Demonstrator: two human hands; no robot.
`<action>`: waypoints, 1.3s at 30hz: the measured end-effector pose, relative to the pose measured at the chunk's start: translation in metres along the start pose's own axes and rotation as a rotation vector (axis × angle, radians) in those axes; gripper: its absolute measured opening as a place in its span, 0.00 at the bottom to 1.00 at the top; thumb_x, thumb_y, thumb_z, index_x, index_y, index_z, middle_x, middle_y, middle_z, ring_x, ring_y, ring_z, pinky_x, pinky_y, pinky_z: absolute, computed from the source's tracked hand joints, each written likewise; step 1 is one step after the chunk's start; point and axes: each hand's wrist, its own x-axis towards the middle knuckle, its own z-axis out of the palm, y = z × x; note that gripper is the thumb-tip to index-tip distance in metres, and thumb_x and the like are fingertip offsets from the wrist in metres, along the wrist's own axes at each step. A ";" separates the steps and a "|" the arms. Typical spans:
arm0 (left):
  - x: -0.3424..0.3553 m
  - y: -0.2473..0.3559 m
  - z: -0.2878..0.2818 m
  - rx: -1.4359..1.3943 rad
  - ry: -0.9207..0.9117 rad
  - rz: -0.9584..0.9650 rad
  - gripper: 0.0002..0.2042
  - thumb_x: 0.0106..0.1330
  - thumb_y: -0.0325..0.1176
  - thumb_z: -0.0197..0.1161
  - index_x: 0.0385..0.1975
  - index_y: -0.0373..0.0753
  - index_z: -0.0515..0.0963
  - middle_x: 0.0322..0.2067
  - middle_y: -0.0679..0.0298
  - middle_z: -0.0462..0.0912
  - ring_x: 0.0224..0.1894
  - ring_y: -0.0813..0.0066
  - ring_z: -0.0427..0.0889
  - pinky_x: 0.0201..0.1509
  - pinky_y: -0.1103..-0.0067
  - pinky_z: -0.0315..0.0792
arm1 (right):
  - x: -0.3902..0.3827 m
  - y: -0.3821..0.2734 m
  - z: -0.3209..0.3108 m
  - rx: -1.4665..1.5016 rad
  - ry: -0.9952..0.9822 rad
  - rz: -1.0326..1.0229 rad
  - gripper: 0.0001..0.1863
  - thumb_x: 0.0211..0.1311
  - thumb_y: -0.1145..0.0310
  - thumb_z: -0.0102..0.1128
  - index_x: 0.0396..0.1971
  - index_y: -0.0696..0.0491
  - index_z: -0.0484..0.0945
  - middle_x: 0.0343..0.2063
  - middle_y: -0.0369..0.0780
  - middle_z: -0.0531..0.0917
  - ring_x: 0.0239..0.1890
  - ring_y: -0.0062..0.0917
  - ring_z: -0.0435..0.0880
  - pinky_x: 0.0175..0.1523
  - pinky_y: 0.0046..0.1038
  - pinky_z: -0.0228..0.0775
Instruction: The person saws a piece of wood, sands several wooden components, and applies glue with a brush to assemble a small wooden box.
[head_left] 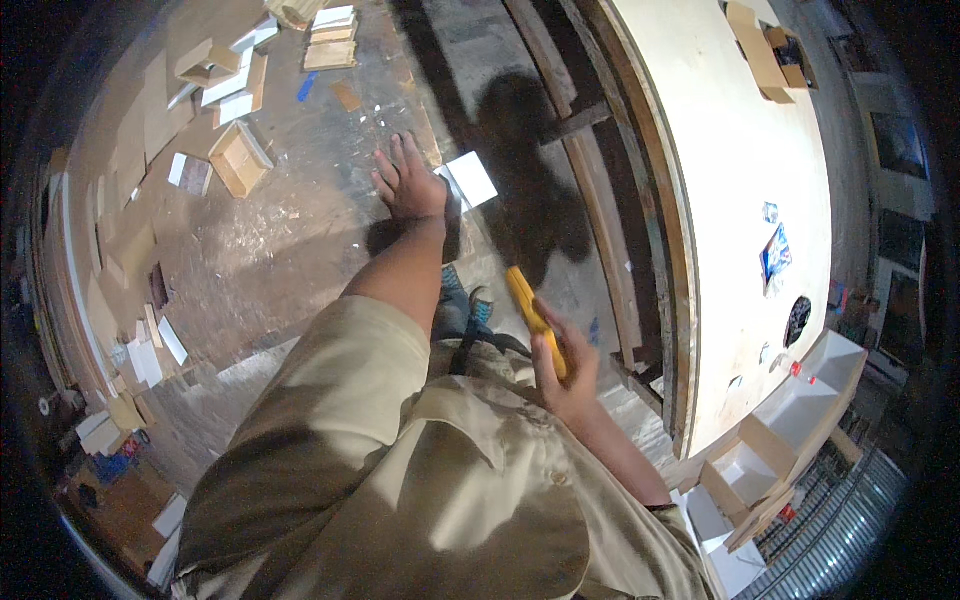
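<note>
My left hand (pixel 408 180) is stretched out over the worn brown work surface (pixel 290 250), its fingers spread and nothing in its grasp. Whether the palm presses on the surface I cannot tell. Just right of the wrist is a small white panel (pixel 472 180) at the edge of the surface. Close to my body, my right hand (pixel 568 370) is closed around a long, slim yellow tool (pixel 530 308). Its far end points up and to the left; the fingers cover the lower part, so its exact kind does not show.
Small wooden boxes (pixel 240 160) and white panels (pixel 190 173) lie at the left, with stacked pieces (pixel 332 40) farther back. On the right stands a pale tabletop (pixel 740 190) with an open cardboard box (pixel 765 50) and a blue packet (pixel 775 258). White-lined wooden trays (pixel 750 470) sit at lower right.
</note>
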 end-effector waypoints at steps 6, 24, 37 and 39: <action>-0.004 -0.005 -0.005 -0.106 0.038 0.011 0.34 0.61 0.33 0.53 0.72 0.49 0.59 0.72 0.64 0.60 0.76 0.51 0.50 0.77 0.53 0.40 | -0.019 0.115 0.011 -0.164 0.043 -0.361 0.24 0.65 0.74 0.55 0.61 0.61 0.69 0.49 0.52 0.82 0.51 0.36 0.84 0.58 0.32 0.73; -0.008 -0.005 -0.008 -0.085 -0.028 0.142 0.33 0.70 0.35 0.47 0.75 0.44 0.47 0.74 0.57 0.54 0.77 0.43 0.38 0.79 0.55 0.28 | -0.012 0.153 0.025 -0.034 0.131 -0.304 0.25 0.66 0.73 0.53 0.61 0.66 0.70 0.52 0.54 0.82 0.48 0.33 0.86 0.53 0.28 0.75; -0.006 -0.004 -0.014 -0.120 -0.080 0.029 0.35 0.64 0.29 0.49 0.74 0.45 0.49 0.71 0.58 0.62 0.78 0.55 0.43 0.80 0.61 0.31 | 0.011 0.138 0.044 -0.087 0.201 -0.418 0.25 0.74 0.64 0.46 0.62 0.67 0.69 0.51 0.50 0.81 0.48 0.24 0.80 0.53 0.27 0.71; -0.013 -0.003 -0.014 -0.139 -0.047 0.047 0.36 0.64 0.29 0.49 0.74 0.45 0.49 0.71 0.59 0.61 0.78 0.55 0.44 0.80 0.61 0.31 | 0.007 0.142 0.038 0.092 0.170 -0.383 0.24 0.68 0.74 0.52 0.62 0.67 0.68 0.55 0.54 0.79 0.56 0.34 0.81 0.60 0.30 0.70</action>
